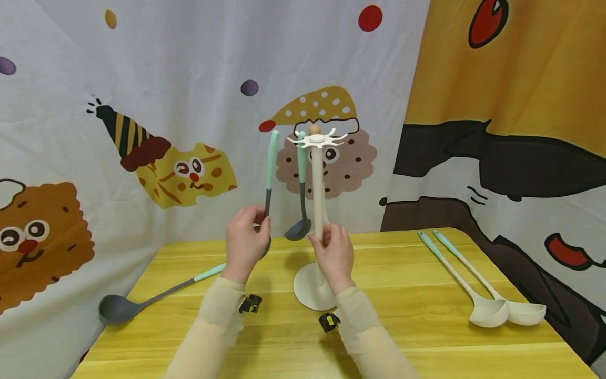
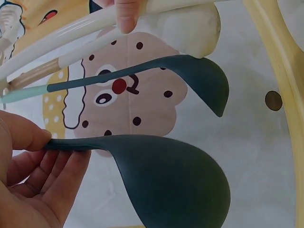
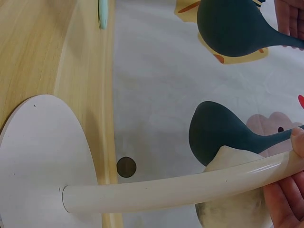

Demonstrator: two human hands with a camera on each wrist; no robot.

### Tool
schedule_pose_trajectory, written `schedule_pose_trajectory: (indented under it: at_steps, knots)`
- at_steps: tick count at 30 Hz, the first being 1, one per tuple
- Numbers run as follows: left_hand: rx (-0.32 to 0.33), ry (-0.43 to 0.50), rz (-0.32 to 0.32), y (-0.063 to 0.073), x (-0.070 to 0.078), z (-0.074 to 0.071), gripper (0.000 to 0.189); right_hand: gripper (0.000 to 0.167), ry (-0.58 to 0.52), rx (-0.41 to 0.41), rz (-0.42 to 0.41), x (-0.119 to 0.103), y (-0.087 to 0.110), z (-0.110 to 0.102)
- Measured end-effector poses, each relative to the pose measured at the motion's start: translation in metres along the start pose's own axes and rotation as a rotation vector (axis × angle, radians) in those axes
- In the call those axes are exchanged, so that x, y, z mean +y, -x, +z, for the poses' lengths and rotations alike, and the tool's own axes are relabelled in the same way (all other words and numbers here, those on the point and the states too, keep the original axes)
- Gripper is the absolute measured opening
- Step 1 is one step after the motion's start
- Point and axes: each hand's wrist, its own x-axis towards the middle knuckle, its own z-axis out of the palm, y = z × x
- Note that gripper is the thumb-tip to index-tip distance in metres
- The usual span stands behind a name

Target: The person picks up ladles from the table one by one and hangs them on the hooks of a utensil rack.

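My left hand [image 1: 245,242] pinches a dark grey ladle [image 2: 175,180] low on its shaft, close to the bowl. That ladle stands upright with its mint handle on top, just left of the cream utensil stand [image 1: 317,195] and apart from it. My right hand [image 1: 335,257] grips the stand's pole below the middle. From the stand's hooked top ring [image 1: 326,140] hangs a second dark grey ladle [image 1: 298,230], bowl down. Behind the pole, a cream-bowled utensil [image 2: 204,28] also hangs, mostly hidden in the head view.
Another dark grey ladle [image 1: 118,309] lies at the table's left, its handle end behind my left hand. Two cream ladles [image 1: 490,313] with mint handles lie side by side at the right. The stand's round base [image 1: 307,289] rests on the wooden table [image 1: 402,342]; a printed curtain hangs behind.
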Motion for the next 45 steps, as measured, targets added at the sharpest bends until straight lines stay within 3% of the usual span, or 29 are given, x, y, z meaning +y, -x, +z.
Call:
schedule_pose_trajectory:
  at_steps: [22,40,45]
  knots:
    - [0.025,-0.036,0.038,-0.003,0.004,0.012,0.004,0.028,0.003,0.008,0.002,-0.001,0.001,0.000]
    - [0.003,-0.040,0.008,-0.003,0.009,0.020,0.004,0.029,-0.005,-0.015,0.029,0.000,0.001,0.001]
    - [0.017,-0.034,0.032,-0.003,0.008,0.023,0.005,0.029,-0.003,-0.009,0.024,0.000,0.001,0.001]
